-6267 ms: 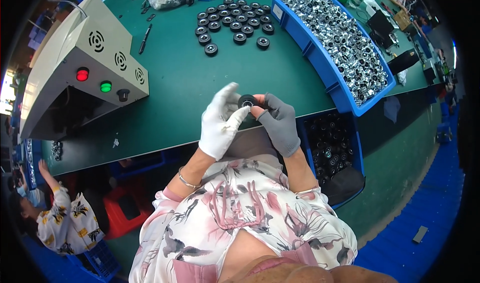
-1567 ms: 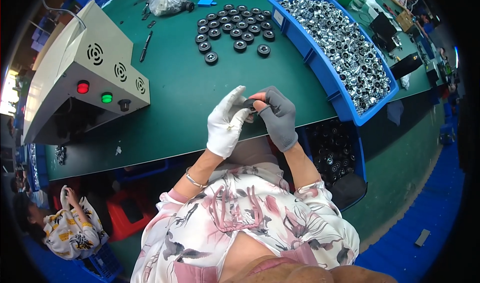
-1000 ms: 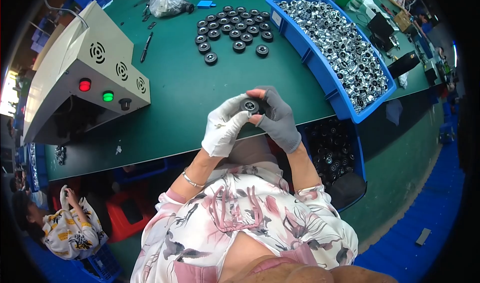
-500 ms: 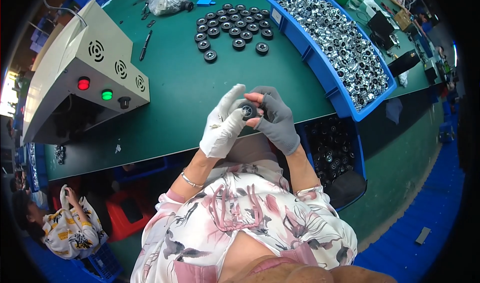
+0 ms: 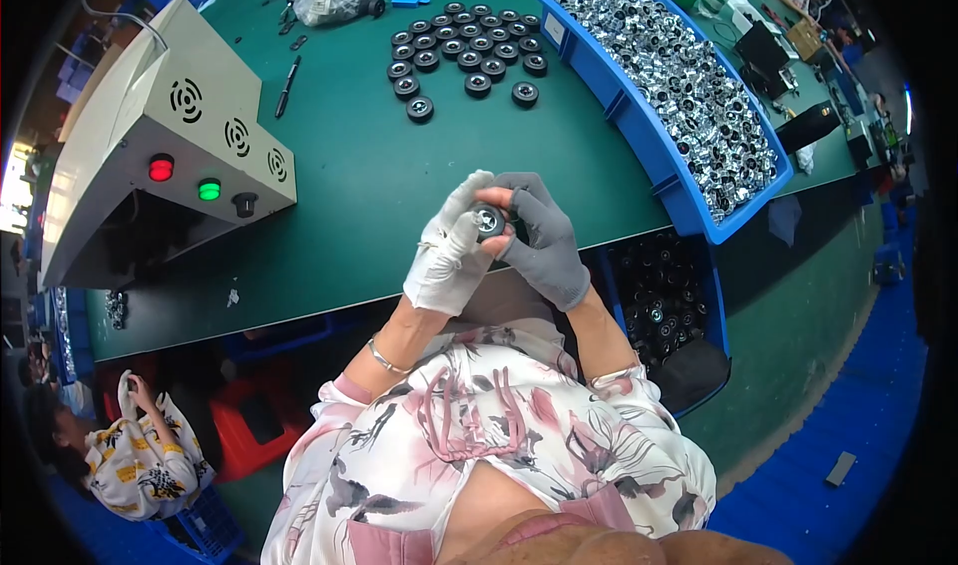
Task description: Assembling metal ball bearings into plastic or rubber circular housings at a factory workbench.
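By the near edge of the smooth surface (image 5: 349,186), left grip (image 5: 444,254) in white cloth and right grip (image 5: 549,251) in grey knit pinched a round black wheel (image 5: 488,223); open room stretched to clustered wheels (image 5: 469,61).

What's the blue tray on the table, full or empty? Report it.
Full, or nearly: shiny metal parts cover the blue tray from end to end, hiding its floor.
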`<state>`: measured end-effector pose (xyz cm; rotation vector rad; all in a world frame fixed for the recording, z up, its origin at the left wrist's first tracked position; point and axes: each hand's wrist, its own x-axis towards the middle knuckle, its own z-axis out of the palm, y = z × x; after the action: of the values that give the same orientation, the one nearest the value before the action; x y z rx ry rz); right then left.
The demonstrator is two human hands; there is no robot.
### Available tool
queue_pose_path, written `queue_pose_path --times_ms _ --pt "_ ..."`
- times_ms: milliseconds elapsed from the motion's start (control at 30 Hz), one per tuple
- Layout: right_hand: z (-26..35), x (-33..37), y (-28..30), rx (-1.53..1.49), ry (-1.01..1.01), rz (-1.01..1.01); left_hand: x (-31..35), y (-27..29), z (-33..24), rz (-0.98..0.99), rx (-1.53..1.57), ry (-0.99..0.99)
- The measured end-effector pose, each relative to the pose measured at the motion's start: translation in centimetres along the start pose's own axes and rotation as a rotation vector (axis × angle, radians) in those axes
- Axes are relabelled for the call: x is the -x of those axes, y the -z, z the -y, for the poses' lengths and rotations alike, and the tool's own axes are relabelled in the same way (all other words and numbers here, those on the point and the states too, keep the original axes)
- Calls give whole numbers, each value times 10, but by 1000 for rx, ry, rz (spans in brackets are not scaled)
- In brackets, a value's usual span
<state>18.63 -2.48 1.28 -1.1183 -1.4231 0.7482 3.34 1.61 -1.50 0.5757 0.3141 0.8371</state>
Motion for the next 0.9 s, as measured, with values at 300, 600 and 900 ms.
queue_pose_path --times_ms 300,600,900 --pt "-3 1 3 69 -23 40 0 -9 -2 -20 72 126" --pt "-5 0 7 149 -3 57 -1 -18 -3 -62 82 85" --pt "1 2 10 -58 -55 -18 -3 -12 -4 -25 10 84"
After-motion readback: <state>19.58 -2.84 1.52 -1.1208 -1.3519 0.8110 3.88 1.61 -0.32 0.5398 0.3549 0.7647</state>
